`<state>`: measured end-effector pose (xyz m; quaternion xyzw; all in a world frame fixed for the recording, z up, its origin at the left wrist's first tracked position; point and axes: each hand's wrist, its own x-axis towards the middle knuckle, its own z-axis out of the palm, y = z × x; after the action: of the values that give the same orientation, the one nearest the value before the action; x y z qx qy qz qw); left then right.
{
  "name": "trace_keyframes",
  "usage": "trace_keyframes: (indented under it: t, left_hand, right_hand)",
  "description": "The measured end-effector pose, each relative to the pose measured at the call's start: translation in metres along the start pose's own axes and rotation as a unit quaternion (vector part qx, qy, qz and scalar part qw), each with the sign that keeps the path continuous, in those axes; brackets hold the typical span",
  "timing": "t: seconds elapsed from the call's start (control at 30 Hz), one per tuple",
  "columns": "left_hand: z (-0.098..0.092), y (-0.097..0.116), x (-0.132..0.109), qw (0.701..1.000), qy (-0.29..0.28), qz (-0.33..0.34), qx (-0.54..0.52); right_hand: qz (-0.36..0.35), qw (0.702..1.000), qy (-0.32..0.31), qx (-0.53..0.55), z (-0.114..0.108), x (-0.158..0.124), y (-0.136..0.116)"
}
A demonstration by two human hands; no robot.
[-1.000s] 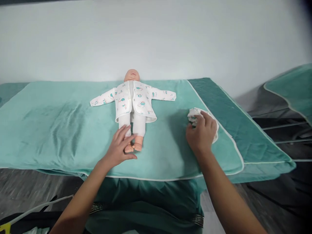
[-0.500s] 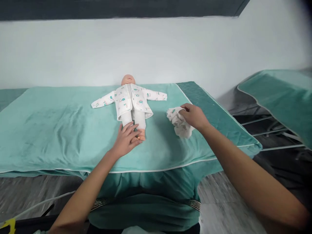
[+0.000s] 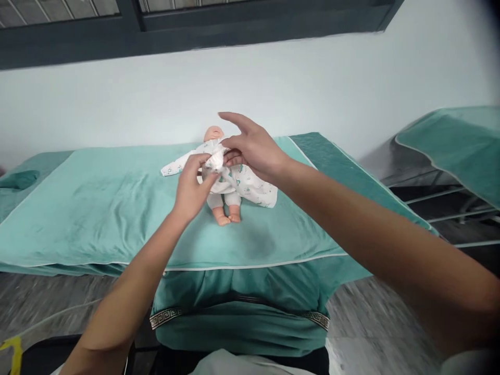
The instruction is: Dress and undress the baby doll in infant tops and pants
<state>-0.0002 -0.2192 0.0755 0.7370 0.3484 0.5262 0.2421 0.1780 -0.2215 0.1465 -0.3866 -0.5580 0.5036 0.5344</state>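
Note:
A baby doll (image 3: 214, 133) lies on its back on the bed, with its bare feet toward me and an open white printed jacket (image 3: 176, 165) on it. Over its body, my left hand (image 3: 192, 185) pinches the bunched edge of a small white printed baby garment (image 3: 255, 187). My right hand (image 3: 253, 147) is at the same bunched part from the other side. Its lower fingers curl at the cloth while its uppermost finger sticks out. The rest of the garment hangs to the right, covering part of the jacket. The doll's white-covered lower legs show below.
A light green cover (image 3: 117, 208) lies over the bed, with a darker green strip (image 3: 344, 177) at its right end. Behind stands a white wall (image 3: 312, 83) below a dark window frame (image 3: 234, 31). Another green-covered bed (image 3: 457, 140) is at the right.
My right hand has brought the crumpled garment from the bed's right side to above the doll, where it now hangs spread. My left hand has left the doll's feet and taken hold of it.

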Motion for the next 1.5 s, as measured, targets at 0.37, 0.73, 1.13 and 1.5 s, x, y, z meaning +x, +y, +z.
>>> trace_keyframes:
  t: [0.37, 0.73, 1.13, 1.5]
  left_hand:
    - [-0.049, 0.064, 0.053, 0.987, 0.022, 0.005, -0.159]
    - [-0.095, 0.078, 0.052, 0.964, -0.209, -0.102, -0.130]
    - [-0.063, 0.060, 0.033, 0.939, -0.218, -0.195, -0.180]
    - [-0.062, 0.036, 0.024, 0.953, -0.153, -0.166, -0.202]
  right_hand:
    - [-0.123, 0.974, -0.120, -0.151, 0.008, -0.010, -0.057]
    - [-0.132, 0.986, -0.085, -0.057, 0.016, -0.015, -0.045]
    - [-0.117, 0.992, -0.019, 0.041, 0.014, 0.007, -0.016]
    - [0.013, 0.968, -0.217, -0.122, 0.009, -0.018, 0.000]
